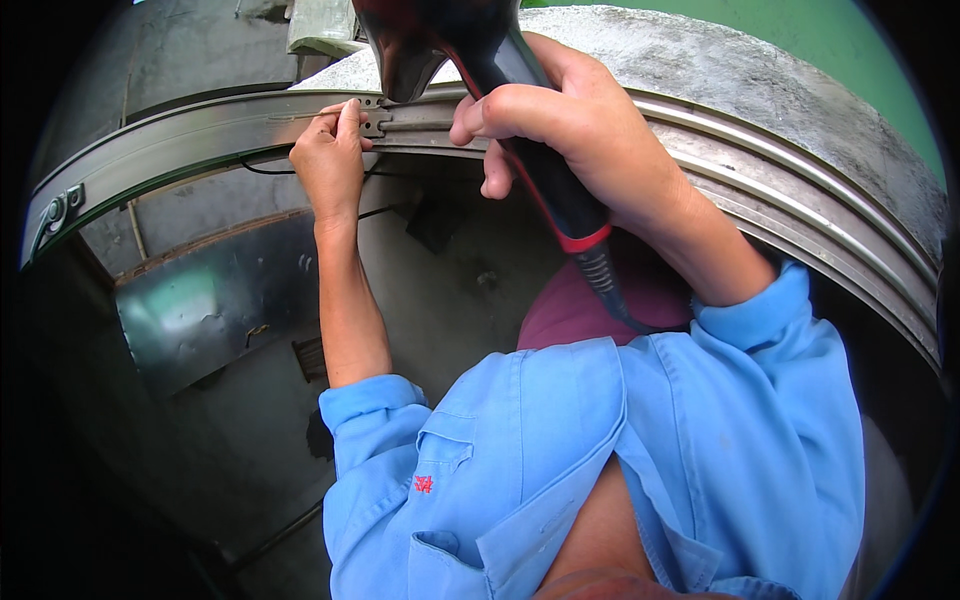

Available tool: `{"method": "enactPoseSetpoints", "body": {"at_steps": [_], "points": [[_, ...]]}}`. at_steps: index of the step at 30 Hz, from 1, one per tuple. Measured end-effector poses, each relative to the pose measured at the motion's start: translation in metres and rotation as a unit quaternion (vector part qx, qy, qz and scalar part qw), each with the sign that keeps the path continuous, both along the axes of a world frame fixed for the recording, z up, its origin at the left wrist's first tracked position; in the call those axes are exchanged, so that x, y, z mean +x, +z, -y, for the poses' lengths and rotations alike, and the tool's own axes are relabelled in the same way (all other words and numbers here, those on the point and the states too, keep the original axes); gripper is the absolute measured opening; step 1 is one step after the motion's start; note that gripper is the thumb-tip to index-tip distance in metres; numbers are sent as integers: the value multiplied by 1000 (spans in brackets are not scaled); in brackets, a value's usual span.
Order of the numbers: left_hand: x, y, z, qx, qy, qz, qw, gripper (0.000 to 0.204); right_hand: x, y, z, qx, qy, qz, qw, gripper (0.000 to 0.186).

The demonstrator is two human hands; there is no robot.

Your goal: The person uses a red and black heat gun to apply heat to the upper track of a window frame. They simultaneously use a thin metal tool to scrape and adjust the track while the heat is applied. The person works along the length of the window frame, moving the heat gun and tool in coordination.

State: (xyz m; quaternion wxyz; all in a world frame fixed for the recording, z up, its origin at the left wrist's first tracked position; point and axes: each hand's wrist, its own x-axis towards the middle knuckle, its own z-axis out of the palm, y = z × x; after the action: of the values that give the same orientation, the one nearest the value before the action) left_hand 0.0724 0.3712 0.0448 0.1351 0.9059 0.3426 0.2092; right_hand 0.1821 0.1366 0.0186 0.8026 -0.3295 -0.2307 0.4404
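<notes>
My right hand (575, 125) is wrapped around the handle of a black hair dryer (545, 175) with red trim, its cord running down from the handle's end. The dryer's nozzle points down at the metal window frame (425, 115); its upper body is cut off by the picture's edge. Just left of the nozzle, my left hand (330, 165) is closed in a pinch against the window sash (220, 122). A thin stick-like piece seems to stick out leftward from its fingertips, too fine to name. Beside those fingertips sits a small metal fitting with holes (374, 122).
Metal tracks (780, 165) curve away to the right, along a rough concrete ledge (700, 60). A latch (55, 215) is fixed on the sash's far left. Under my left arm lies a dented, shiny metal sheet (210, 300). A thin black cable (265, 171) hangs below the sash.
</notes>
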Motion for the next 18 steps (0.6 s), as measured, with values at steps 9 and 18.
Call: {"method": "enactPoseSetpoints", "body": {"at_steps": [9,18], "points": [[31,6,4,266,-10,-260,928,33,0,5,6,19,-19,-14,1000,27],[9,38,29,-137,-42,23,989,23,41,31,68,51,135,-160,976,31]]}}
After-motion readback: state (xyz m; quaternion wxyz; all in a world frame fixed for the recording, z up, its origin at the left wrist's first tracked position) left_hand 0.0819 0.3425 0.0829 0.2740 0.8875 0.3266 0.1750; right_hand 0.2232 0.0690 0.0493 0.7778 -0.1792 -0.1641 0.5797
